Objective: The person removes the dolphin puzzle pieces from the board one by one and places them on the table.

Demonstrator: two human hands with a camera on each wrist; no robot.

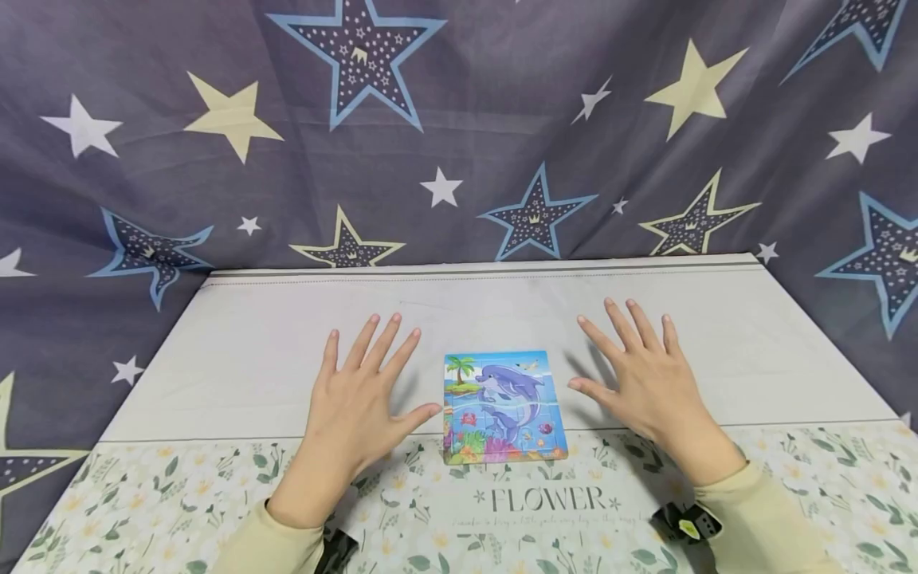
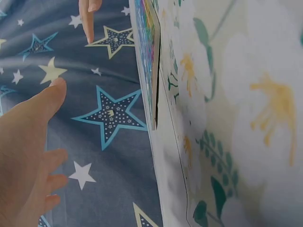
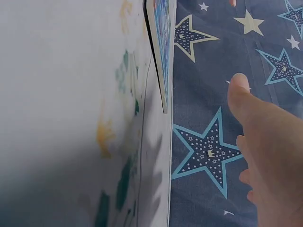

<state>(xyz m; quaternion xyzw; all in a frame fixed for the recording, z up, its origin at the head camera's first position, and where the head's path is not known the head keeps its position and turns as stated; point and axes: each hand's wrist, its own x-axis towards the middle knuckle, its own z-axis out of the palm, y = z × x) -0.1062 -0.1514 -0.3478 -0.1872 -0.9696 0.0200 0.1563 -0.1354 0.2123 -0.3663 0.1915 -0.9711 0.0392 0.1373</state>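
A square dolphin jigsaw puzzle [image 1: 505, 406] lies flat on the table, its pieces fitted together in a sea scene with a palm tree, a crab and corals. My left hand [image 1: 358, 406] hovers on its left with fingers spread and the thumb close to the puzzle's edge. On the other side my right hand [image 1: 645, 379] is held over the table, fingers spread too, the thumb pointing at the puzzle. Neither hand holds anything. Both wrist views show the puzzle edge-on, with the left hand [image 2: 28, 146] and the right hand [image 3: 272, 146] raised off the tabletop.
The white table [image 1: 287, 335] has a floral cloth [image 1: 194, 494] along its near part, printed with the word FLOWER. A dark curtain with stars [image 1: 502, 96] hangs behind the table and at its sides. Dark straps with devices sit at both wrists.
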